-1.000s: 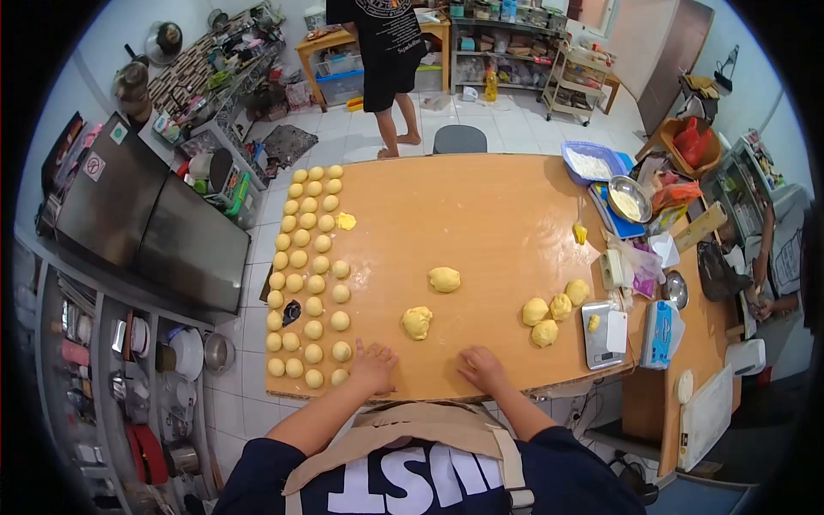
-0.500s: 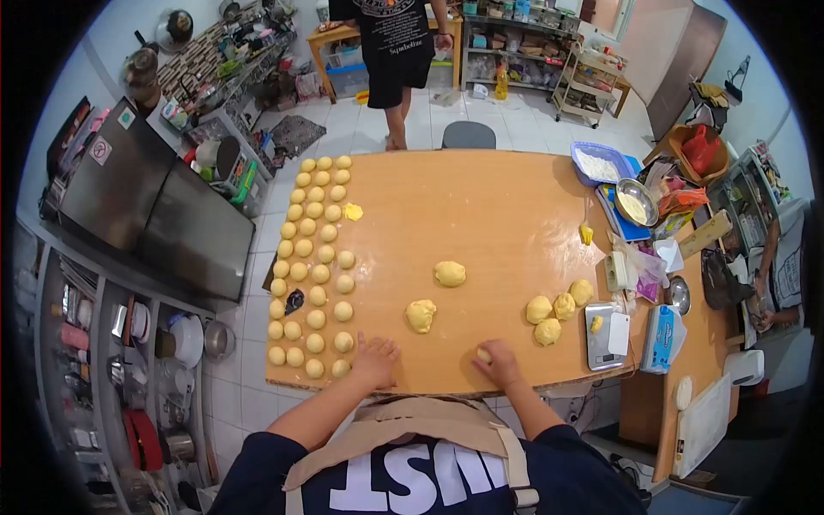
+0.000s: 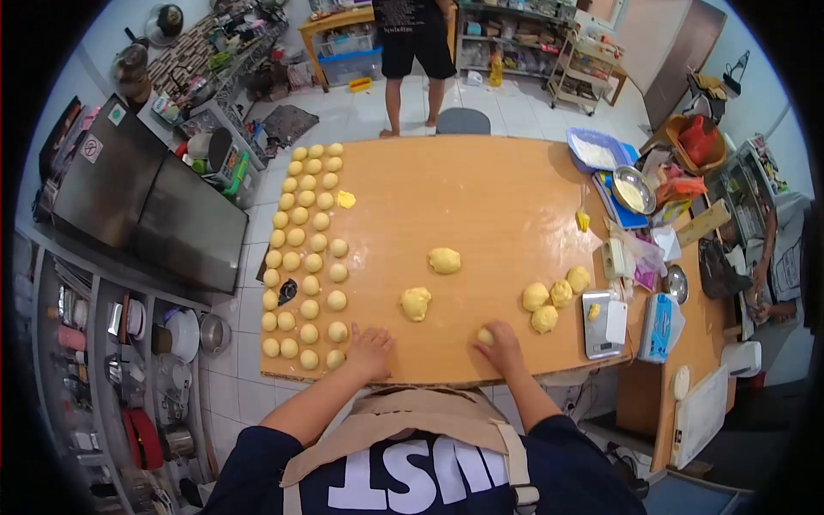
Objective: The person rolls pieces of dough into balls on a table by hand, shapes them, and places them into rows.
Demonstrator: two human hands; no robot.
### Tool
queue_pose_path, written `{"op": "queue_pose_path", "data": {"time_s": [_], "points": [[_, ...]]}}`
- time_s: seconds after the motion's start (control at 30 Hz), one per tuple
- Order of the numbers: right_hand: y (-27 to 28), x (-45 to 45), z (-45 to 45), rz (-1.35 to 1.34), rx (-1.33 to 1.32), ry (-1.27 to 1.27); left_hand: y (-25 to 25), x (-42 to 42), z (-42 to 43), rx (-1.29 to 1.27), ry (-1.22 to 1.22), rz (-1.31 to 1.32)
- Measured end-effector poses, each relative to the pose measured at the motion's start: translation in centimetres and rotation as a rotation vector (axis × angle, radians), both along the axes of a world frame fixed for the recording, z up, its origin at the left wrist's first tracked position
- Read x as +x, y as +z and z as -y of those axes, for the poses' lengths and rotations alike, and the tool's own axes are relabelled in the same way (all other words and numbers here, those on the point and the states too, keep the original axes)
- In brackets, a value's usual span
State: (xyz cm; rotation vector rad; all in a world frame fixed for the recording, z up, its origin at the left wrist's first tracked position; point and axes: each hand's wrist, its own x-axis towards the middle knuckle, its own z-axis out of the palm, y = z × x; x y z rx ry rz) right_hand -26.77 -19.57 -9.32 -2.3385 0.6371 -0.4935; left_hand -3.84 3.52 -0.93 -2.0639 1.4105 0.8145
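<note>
My left hand [image 3: 371,354] lies flat near the table's front edge, fingers spread, just right of the rows of dough balls [image 3: 337,300]. A small ball of dough [image 3: 486,336] sits under my right hand [image 3: 504,352], whose fingers curl over it against the tabletop; part of the ball is covered. Ahead, between the hands, are a rough yellow dough lump [image 3: 415,304] and a smoother dough lump [image 3: 445,261]. Right of my right hand, several larger dough pieces [image 3: 544,319] sit clustered beside a kitchen scale [image 3: 604,330] bearing a small bit of dough [image 3: 594,312].
On the table's right stand a blue basket of flour [image 3: 596,153], a metal bowl [image 3: 634,190], a yellow brush [image 3: 583,221] and a tissue pack [image 3: 659,328]. A stool [image 3: 463,122] and a person [image 3: 415,51] are beyond the far edge. Another person's arm [image 3: 764,266] shows at right.
The view has shifted slightly, so the table sits higher in it. My right hand stays on the small dough ball, more of which shows. The person at the back has stepped and changed stance.
</note>
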Motion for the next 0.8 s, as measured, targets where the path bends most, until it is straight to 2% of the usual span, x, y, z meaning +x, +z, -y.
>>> {"op": "queue_pose_path", "data": {"time_s": [0.03,0.13,0.23,0.33,0.43,0.5,0.6,0.7,0.8], "points": [[0.4,0.7,-0.2,-0.002,-0.012,-0.039,-0.2,-0.3,-0.1,0.009,-0.008,0.002],[2.1,1.8,-1.1,0.142,-0.044,0.052,0.2,0.0,0.2,0.012,-0.014,0.016],[2.7,-0.1,0.4,0.215,-0.004,-0.137,0.4,0.3,0.2,-0.006,0.006,0.000],[1.9,-1.3,3.6,0.324,0.175,-0.399,0.0,-0.1,-0.1,-0.003,-0.008,-0.002],[1.7,0.8,3.1,0.325,0.154,-0.322,0.0,-0.1,0.3,-0.003,-0.023,0.028],[0.4,2.0,0.5,0.194,0.127,-0.176,-0.5,0.0,0.1,-0.018,-0.028,0.039],[-0.2,0.9,-1.8,0.158,-0.016,0.204,-0.4,0.1,-0.1,-0.036,0.006,0.017],[0.5,-0.7,0.3,0.067,-0.058,0.120,0.6,-0.1,0.1,-0.001,0.011,0.003],[1.1,1.8,2.4,0.141,-0.166,0.008,0.8,-0.2,0.2,0.001,0.019,0.009]]}}
